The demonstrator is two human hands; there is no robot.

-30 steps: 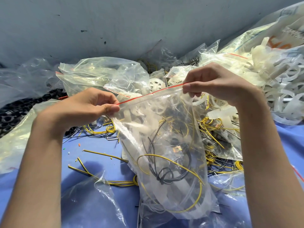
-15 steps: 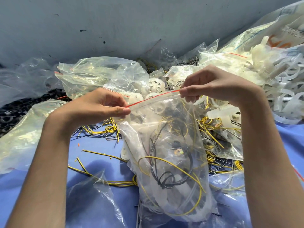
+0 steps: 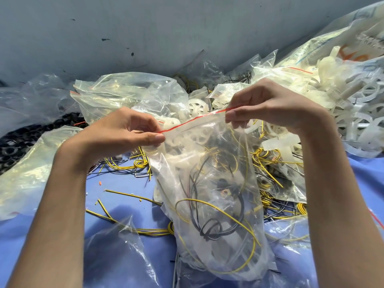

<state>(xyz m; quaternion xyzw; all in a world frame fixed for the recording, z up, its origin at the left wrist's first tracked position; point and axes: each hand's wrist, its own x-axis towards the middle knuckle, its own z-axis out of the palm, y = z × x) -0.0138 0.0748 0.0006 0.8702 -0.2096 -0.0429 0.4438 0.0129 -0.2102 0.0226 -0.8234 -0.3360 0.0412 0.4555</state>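
Pinching each end of the red seal strip [image 3: 193, 121], my left hand [image 3: 116, 140] and right hand [image 3: 270, 109] hold the zip bag [image 3: 218, 194] over mid-bench [image 3: 124, 183]. Filling looks done; pressing the seal shut seems left.

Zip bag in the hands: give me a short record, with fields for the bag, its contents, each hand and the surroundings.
bag: clear plastic zip bag with a red seal strip, held up by its top edge over the blue table cover
contents: yellow and black wires, white plastic wheel parts
left hand: pinches the strip's left end
right hand: pinches the strip's right end
surroundings: other clear plastic bags, loose yellow wires, heap of white plastic wheels
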